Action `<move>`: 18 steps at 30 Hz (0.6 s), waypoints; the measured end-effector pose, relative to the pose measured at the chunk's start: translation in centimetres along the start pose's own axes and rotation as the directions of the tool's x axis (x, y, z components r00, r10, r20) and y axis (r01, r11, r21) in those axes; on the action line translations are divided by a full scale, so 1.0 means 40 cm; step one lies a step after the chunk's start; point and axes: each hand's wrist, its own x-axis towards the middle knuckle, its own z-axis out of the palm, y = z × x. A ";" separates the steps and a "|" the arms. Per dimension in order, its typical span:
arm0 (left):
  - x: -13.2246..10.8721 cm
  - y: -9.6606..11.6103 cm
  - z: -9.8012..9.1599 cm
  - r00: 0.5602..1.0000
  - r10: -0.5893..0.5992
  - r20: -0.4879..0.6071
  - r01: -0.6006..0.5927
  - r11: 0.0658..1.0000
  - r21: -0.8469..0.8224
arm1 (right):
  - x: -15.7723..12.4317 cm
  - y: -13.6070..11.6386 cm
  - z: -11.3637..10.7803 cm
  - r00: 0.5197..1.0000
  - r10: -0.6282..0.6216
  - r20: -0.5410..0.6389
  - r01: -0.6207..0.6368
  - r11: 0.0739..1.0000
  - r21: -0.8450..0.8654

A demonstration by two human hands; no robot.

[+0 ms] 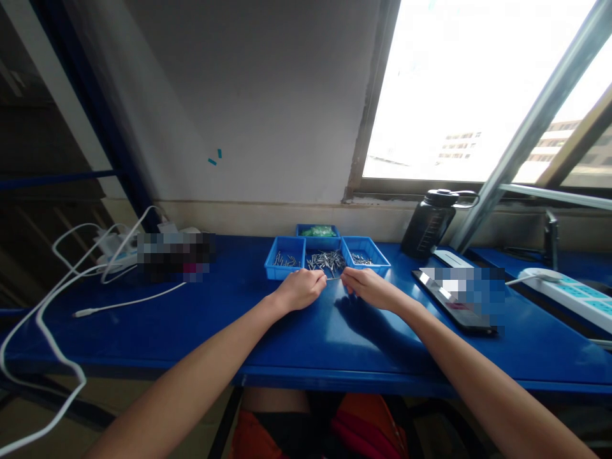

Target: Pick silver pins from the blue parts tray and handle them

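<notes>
My left hand [302, 289] and my right hand [368, 286] rest on the blue table [268, 331], fingertips almost meeting just in front of the middle blue tray [324, 262]. Both hands are closed in a pinch on a thin metal piece [333, 278] stretched between them. That tray holds several small metal pins. The left blue tray [285, 257] and the right blue tray [365, 252] hold a few similar metal parts. Behind them a fourth blue tray [317, 232] holds green pieces.
A dark water bottle [429, 222] stands at the back right by the window. A phone [452, 298] lies right of my right hand, with a white power strip [568, 292] further right. White cables [71, 274] and a charger sprawl at the left.
</notes>
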 end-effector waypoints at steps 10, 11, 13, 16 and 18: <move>-0.003 0.002 -0.003 1.000 -0.004 0.010 0.004 1.000 0.020 | 0.001 0.010 0.005 1.000 -0.031 0.003 0.031 0.998 -0.061; -0.003 0.003 -0.004 1.000 -0.008 0.011 0.007 1.000 0.024 | 0.002 0.011 0.006 0.999 -0.033 0.000 0.033 0.997 -0.066; -0.002 0.003 -0.004 1.000 -0.012 0.013 0.012 0.999 0.034 | 0.002 0.012 0.007 0.999 -0.038 -0.005 0.037 0.997 -0.074; -0.002 0.003 -0.003 1.000 -0.015 0.022 0.014 0.999 0.039 | 0.002 0.014 0.008 0.999 -0.038 -0.002 0.038 0.996 -0.080; -0.002 0.002 -0.003 1.000 -0.012 0.022 0.011 0.999 0.040 | 0.001 0.015 0.007 0.999 -0.040 0.001 0.040 0.996 -0.085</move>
